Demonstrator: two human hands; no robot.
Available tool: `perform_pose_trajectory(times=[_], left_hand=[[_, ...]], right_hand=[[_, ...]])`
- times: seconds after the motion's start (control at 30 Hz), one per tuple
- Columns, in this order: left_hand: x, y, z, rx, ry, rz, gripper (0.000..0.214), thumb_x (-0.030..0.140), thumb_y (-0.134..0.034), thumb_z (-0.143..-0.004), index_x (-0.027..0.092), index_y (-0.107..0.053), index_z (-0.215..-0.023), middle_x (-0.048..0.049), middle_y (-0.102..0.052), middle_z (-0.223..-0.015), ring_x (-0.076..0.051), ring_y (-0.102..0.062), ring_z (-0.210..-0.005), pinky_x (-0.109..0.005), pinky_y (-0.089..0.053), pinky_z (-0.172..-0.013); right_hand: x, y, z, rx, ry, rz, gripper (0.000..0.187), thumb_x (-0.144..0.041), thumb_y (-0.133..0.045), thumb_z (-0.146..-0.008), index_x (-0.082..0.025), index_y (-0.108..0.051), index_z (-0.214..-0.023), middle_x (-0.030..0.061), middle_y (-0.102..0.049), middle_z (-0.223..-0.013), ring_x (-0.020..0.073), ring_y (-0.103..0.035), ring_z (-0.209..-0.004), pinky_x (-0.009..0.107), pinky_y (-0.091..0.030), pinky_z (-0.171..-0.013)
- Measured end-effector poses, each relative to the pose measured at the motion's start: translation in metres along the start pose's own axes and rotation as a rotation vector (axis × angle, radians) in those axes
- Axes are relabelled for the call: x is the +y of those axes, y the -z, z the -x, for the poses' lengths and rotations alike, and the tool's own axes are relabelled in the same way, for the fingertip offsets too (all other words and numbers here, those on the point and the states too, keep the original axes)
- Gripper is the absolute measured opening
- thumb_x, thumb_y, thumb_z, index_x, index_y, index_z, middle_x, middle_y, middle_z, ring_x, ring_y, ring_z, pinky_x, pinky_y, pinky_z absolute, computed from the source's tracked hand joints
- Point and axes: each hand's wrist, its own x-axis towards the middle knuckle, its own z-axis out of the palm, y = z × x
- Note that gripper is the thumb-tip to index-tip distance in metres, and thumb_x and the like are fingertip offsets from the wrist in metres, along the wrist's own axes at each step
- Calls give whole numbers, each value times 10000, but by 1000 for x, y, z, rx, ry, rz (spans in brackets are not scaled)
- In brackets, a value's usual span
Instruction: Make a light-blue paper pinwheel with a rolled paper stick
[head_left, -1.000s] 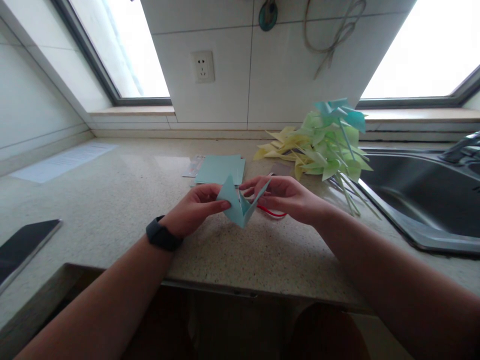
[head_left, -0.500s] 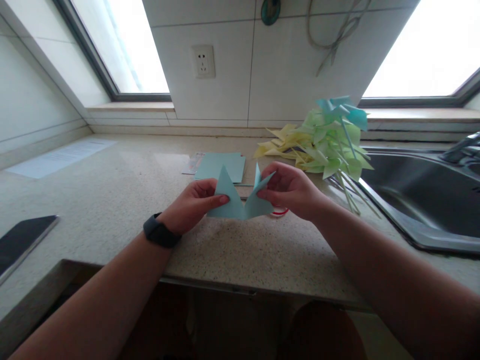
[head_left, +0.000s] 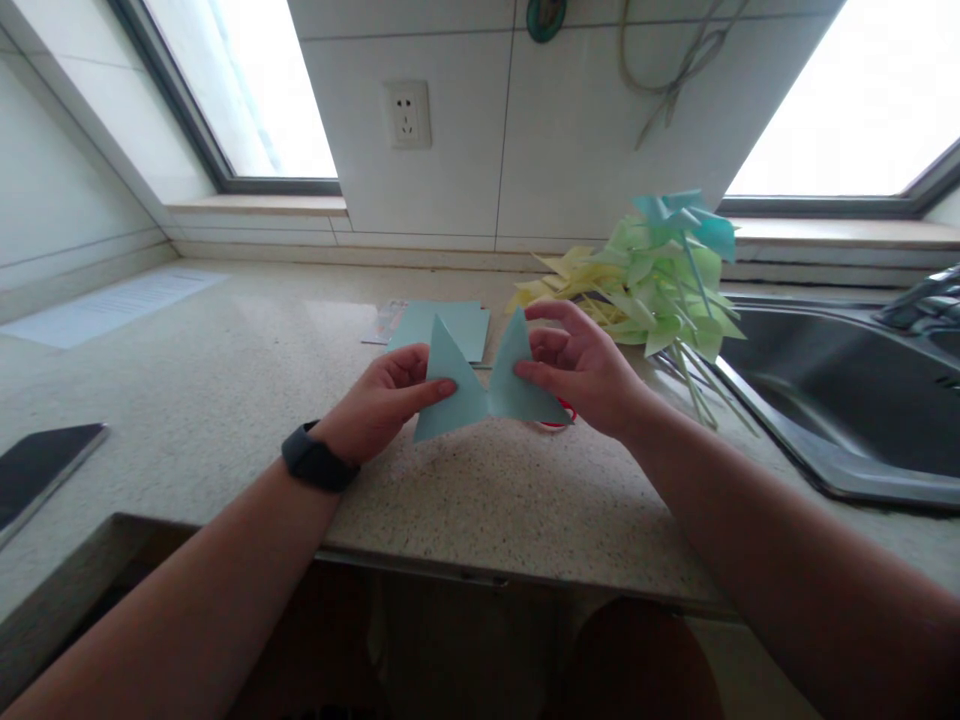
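Note:
A light blue sheet of paper (head_left: 459, 390) with a V-shaped gap at its top is held up over the counter. My left hand (head_left: 394, 395) pinches its left flap, thumb in front and fingers behind. On the right flap, my right hand (head_left: 581, 365) grips with thumb and fingers at the outer edge. A stack of light blue paper (head_left: 474, 325) lies behind the held sheet, partly covered by it. Red scissor-like handles (head_left: 562, 415) show just below the right flap; the rest of that tool is hidden.
Yellow, green and blue paper pinwheels (head_left: 652, 270) on sticks are heaped at the back right, beside a steel sink (head_left: 840, 400). A dark flat device (head_left: 45, 465) and a printed sheet (head_left: 112, 300) lie on the left of the stone counter (head_left: 480, 510).
The right flap, folded and edge-on before, is now flattened out and faces me. My right hand has risen slightly with it. The left hand keeps its hold.

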Motion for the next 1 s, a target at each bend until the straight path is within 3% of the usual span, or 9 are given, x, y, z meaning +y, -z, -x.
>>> perform_pose_trajectory(times=[0.13,0.23,0.4,0.57,0.73,0.8,0.9,1.0], left_hand=[[-1,0,0,14,-9,-9,193,194,-834,-829,170,-752,-1002,-30,-786,-960,-135,-709,-807,-248,-539,-749],[-1,0,-2,40,-43,-7,192,195,-822,-840,183,-751,-1018,-30,-791,-983,-143,-713,-861,-258,-536,-796],[-1,0,-4,87,-109,-3,182,197,-803,-851,205,-756,-1027,-24,-791,-1009,-148,-706,-913,-276,-527,-865],[-1,1,-4,94,-112,-29,188,208,-797,-847,206,-758,-1031,-35,-787,-1016,-165,-711,-902,-292,-546,-838],[-2,0,-4,87,-97,-102,195,257,-813,-835,193,-743,-1005,-40,-782,-993,-169,-710,-859,-314,-565,-823],[-3,1,-4,94,-103,-149,219,280,-815,-834,183,-729,-1011,-55,-774,-1024,-188,-711,-901,-340,-567,-857],[-5,2,-3,125,-124,-238,332,298,-839,-804,179,-687,-1073,-87,-735,-1138,-237,-689,-1042,-368,-563,-892],[-6,1,-3,196,-170,-319,642,261,-907,-712,234,-567,-1256,-103,-601,-1371,-263,-585,-1241,-359,-550,-925]], right_hand=[[2,2,-2,9,-31,6,492,-253,-817,-766,-244,-502,-1143,-27,-653,-926,106,-617,-738,214,-459,-594],[2,2,-2,-29,-87,16,452,-303,-781,-833,-229,-488,-1169,-10,-651,-933,111,-627,-751,224,-491,-616],[2,1,1,-144,-104,37,482,-352,-791,-824,-230,-489,-1180,73,-637,-1176,119,-639,-791,223,-506,-586],[5,0,4,-199,-113,142,597,-299,-876,-740,-238,-530,-1223,-3,-632,-905,103,-568,-623,203,-434,-466],[8,-2,3,-130,-11,219,331,-250,-824,-761,-208,-656,-1043,92,-637,-1247,155,-641,-877,293,-541,-704],[8,-3,2,-116,17,223,255,-273,-789,-799,-200,-674,-1014,108,-632,-1294,177,-655,-946,329,-547,-785],[9,-4,2,-107,22,223,193,-322,-727,-867,-196,-680,-1007,104,-677,-1206,183,-672,-927,330,-543,-771],[9,-7,3,-111,4,235,184,-354,-683,-908,-188,-687,-987,56,-709,-942,164,-649,-789,295,-513,-673]])
